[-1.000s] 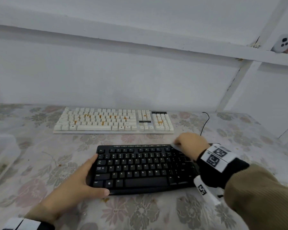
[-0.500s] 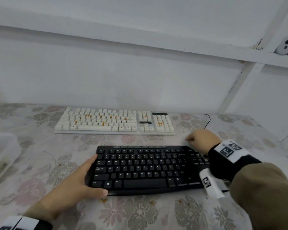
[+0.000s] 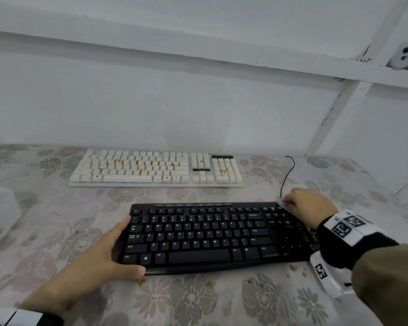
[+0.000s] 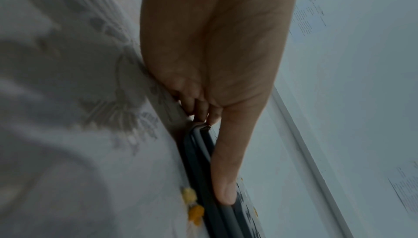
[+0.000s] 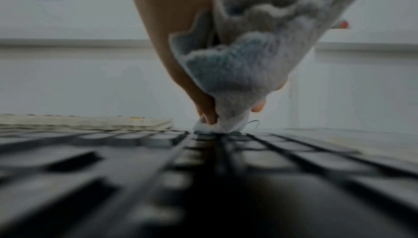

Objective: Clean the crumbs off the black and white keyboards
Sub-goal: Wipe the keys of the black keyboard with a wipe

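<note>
Wiping black kbd [image 3: 205, 234] far-right edge w/ cloth [image 5: 244, 74], right hand [image 3: 311, 205].

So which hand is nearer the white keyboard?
Right. The right hand is at the black keyboard's far right corner, short of the white keyboard; the left hand grips its near left end.

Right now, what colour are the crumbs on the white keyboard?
Orange-brown crumbs on the white keyboard; head view shows them best.

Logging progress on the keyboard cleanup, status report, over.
Left hand grips black keyboard at its left end. Right hand presses cloth on its far right corner. White keyboard carries orange crumbs. Nothing in the way.
</note>
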`<state>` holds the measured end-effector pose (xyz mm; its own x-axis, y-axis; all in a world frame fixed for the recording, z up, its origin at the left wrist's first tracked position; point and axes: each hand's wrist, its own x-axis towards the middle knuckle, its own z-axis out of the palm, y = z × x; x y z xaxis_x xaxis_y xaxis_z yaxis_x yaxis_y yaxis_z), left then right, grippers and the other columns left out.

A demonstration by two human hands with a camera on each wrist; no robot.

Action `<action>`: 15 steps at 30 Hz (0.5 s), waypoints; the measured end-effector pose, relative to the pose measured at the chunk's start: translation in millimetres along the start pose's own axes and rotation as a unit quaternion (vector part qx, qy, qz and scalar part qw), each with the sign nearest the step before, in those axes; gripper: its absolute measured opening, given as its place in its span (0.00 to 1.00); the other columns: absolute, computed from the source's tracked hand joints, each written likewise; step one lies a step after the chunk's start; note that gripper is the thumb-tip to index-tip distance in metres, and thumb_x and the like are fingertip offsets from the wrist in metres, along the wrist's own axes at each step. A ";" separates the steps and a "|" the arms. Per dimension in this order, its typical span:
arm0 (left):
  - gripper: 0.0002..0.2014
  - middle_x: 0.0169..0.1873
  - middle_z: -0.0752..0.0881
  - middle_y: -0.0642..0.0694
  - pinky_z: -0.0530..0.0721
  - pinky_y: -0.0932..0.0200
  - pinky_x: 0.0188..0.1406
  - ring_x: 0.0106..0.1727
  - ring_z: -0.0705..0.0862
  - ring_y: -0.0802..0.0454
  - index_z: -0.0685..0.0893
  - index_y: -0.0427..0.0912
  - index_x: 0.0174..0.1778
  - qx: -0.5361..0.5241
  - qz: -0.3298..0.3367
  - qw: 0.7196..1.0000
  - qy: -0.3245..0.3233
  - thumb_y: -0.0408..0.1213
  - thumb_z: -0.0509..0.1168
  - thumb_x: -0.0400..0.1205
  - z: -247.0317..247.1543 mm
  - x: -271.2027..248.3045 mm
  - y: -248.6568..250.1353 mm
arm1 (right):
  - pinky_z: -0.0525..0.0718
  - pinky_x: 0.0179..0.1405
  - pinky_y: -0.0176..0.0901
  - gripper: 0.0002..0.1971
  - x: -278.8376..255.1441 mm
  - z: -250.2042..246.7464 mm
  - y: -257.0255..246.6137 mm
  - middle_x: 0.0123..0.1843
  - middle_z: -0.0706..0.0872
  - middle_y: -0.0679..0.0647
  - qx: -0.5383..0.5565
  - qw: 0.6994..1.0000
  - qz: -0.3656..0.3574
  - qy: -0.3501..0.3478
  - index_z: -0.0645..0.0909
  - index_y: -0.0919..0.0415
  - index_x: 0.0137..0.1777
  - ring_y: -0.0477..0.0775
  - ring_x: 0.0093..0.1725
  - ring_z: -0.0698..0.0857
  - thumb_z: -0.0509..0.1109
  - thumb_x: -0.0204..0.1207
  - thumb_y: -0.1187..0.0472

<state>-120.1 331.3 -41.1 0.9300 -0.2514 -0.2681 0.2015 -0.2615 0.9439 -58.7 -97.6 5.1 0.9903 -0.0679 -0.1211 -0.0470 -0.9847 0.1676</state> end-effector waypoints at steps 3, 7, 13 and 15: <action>0.43 0.41 0.86 0.79 0.78 0.82 0.34 0.44 0.86 0.77 0.69 0.69 0.58 -0.013 -0.002 1.000 0.000 0.18 0.78 0.64 0.7 0.3 1.1 | 0.81 0.54 0.47 0.12 4.5 5.6 24.8 0.57 0.82 0.53 -0.014 0.999 0.043 -0.008 0.85 0.48 0.58 0.58 0.57 0.83 0.60 0.83 0.54; 0.53 0.52 0.84 0.78 0.80 0.77 0.46 0.57 0.84 0.74 0.68 0.75 0.61 -0.014 0.007 0.999 -0.033 0.52 0.88 0.41 -5.6 -1.1 -3.1 | 0.78 0.44 0.41 0.13 12.8 -4.2 27.0 0.54 0.86 0.55 -0.065 0.995 0.059 -0.038 0.86 0.56 0.53 0.58 0.51 0.85 0.61 0.83 0.53; 0.48 0.47 0.84 0.81 0.77 0.81 0.45 0.53 0.82 0.79 0.65 0.73 0.63 -0.003 0.009 1.000 -0.022 0.37 0.86 0.56 -4.1 -3.3 -1.7 | 0.78 0.44 0.39 0.11 9.8 -32.0 -72.0 0.54 0.88 0.50 -0.027 0.999 -0.047 0.000 0.86 0.52 0.53 0.55 0.51 0.86 0.61 0.82 0.57; 0.50 0.48 0.84 0.80 0.78 0.79 0.46 0.54 0.83 0.77 0.68 0.74 0.61 0.000 0.005 1.000 -0.028 0.46 0.88 0.47 -4.2 -4.1 -1.4 | 0.81 0.46 0.41 0.12 -1.6 -41.9 -131.7 0.47 0.87 0.48 0.056 0.991 -0.123 -0.012 0.86 0.51 0.48 0.53 0.46 0.86 0.60 0.83 0.52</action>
<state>-122.8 336.6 -40.4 0.9132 -0.3057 -0.2696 0.1927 -0.2592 0.9464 -48.6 38.9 24.2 0.9705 0.1730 -0.1677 0.1790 -0.9836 0.0211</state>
